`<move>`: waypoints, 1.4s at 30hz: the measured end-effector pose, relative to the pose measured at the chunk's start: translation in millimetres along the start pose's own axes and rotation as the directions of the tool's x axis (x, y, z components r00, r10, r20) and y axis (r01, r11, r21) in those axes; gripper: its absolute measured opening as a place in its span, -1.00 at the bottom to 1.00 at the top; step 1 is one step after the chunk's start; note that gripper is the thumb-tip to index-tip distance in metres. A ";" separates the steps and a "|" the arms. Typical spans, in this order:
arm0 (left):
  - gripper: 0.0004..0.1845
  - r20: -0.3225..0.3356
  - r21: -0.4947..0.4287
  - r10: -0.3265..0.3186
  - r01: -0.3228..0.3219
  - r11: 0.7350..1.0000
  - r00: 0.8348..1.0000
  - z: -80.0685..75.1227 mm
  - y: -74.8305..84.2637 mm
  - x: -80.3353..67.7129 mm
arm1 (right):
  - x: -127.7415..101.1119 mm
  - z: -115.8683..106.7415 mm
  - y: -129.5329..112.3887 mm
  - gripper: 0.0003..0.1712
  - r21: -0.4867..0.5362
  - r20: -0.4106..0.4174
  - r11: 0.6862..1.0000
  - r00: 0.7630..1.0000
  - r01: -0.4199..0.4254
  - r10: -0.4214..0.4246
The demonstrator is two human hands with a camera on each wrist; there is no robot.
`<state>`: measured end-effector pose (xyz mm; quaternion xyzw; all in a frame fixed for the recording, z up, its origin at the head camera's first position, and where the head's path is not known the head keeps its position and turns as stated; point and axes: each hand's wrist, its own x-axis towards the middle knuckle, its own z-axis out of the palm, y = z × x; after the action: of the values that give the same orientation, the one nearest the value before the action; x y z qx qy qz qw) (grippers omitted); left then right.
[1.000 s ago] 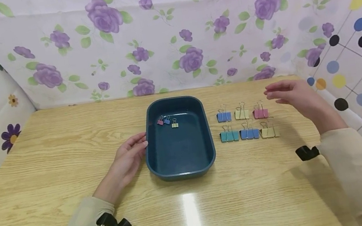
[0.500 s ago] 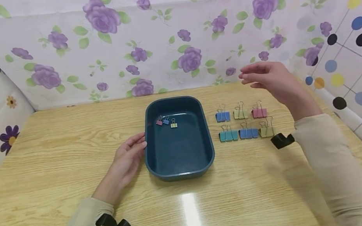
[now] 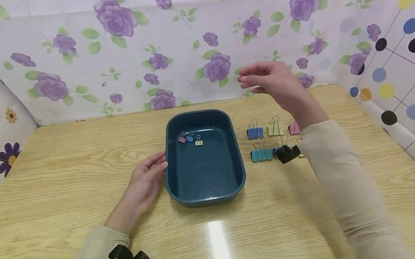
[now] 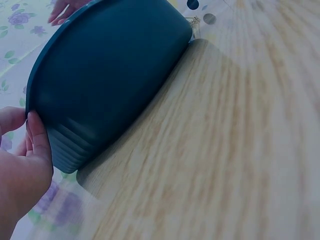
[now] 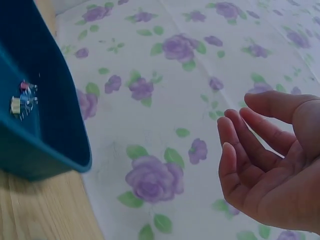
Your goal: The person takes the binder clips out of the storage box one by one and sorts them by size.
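Note:
A deep dark-blue tray (image 3: 210,200) stands mid-table. At its left rim, my left hand (image 3: 146,182) holds the edge between thumb and fingers; in the left wrist view its fingers (image 4: 39,137) press the outer wall just below the lip. Inside the tray, near the far left corner, lie three small binder clips: pink (image 3: 182,140), blue (image 3: 190,138) and pale yellow (image 3: 199,142). My right hand (image 3: 271,81) hovers over the far table edge, right of the tray, with loosely bent fingers and nothing in them, as the right wrist view confirms.
Several larger binder clips stand in two rows right of the tray, among them a blue one (image 3: 255,133), a yellow one (image 3: 275,130) and a teal one (image 3: 262,155). My right sleeve (image 3: 330,160) and its black wrist mount (image 3: 288,153) hide some. Floral cloth (image 3: 81,77) hangs behind.
My right hand has moved left and up from beside the larger clips towards the tray, and its forearm now covers some clips. The left hand and tray have stayed put.

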<state>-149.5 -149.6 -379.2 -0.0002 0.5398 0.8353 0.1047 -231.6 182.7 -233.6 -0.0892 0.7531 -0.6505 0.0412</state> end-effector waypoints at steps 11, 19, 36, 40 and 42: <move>-0.67 -0.004 0.001 -0.005 0.005 1.000 1.000 0.3 0.2 0.5 | 23.6 45.6 6.4 -0.67 0.098 0.082 0.994 0.996 -0.049 0.041; -0.66 -0.018 0.009 0.001 -0.001 1.000 1.000 -0.3 -1.8 1.2 | 35.0 81.0 34.7 -0.70 0.108 0.098 0.985 0.987 -0.135 0.125; -0.74 -0.017 -0.024 0.020 -0.020 1.000 1.000 -0.3 -0.3 1.4 | 45.1 117.3 67.3 -0.65 -0.085 0.068 0.962 0.962 -0.260 0.266; -0.74 -0.014 -0.027 0.017 -0.018 0.999 1.000 -0.6 -0.1 1.4 | 45.5 122.1 72.8 -0.69 -0.120 0.060 0.955 0.958 -0.272 0.280; -0.74 -0.014 -0.032 0.015 -0.016 0.999 1.000 -0.6 0.4 1.0 | 45.8 123.4 74.8 -0.71 -0.136 0.053 0.955 0.961 -0.262 0.271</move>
<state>-150.6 -150.2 -379.3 -0.0035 0.5270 0.8446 0.0944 -260.6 64.4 -323.5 -0.0125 0.7965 -0.5857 0.1495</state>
